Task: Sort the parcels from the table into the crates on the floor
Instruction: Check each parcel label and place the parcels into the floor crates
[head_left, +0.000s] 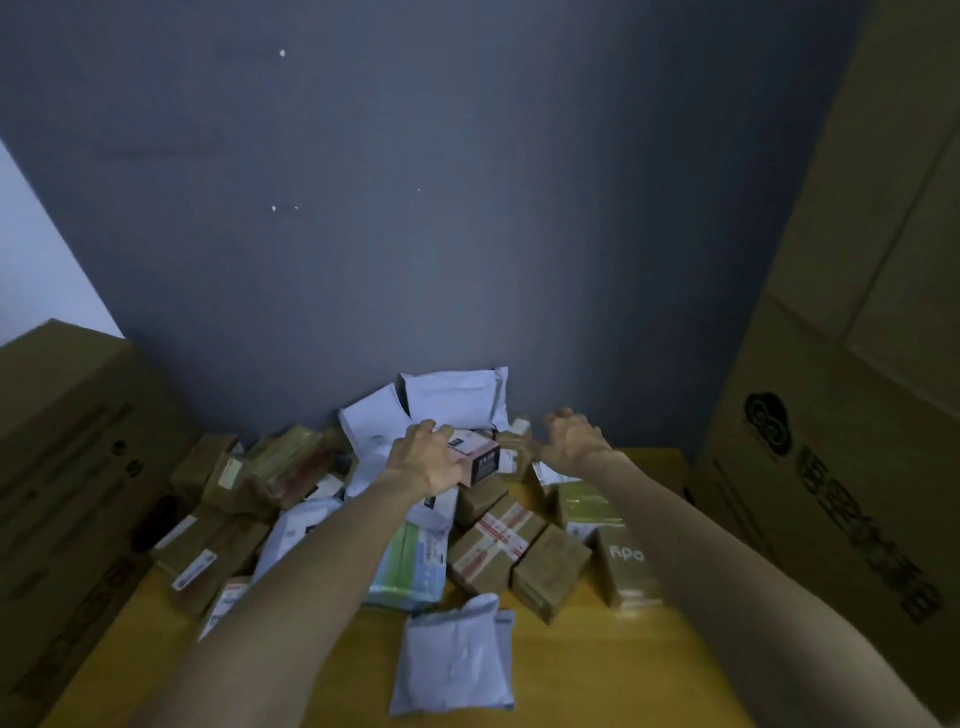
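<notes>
A heap of parcels covers the back of the yellow table (597, 670): brown cardboard boxes, grey-white mailer bags and a green-and-white pack (410, 571). My left hand (428, 457) grips a small pink-and-black box (475, 456) on top of the heap. My right hand (571, 439) hovers over a small brown box (514, 441) at the back, fingers spread and curved, holding nothing. A grey mailer bag (454, 657) lies alone near the front. No crate is in view.
Big cardboard cartons flank the table: one on the left (78, 467), a taller stack on the right (857, 415). A dark grey wall (415, 208) stands right behind the heap. Bare tabletop lies at the front right.
</notes>
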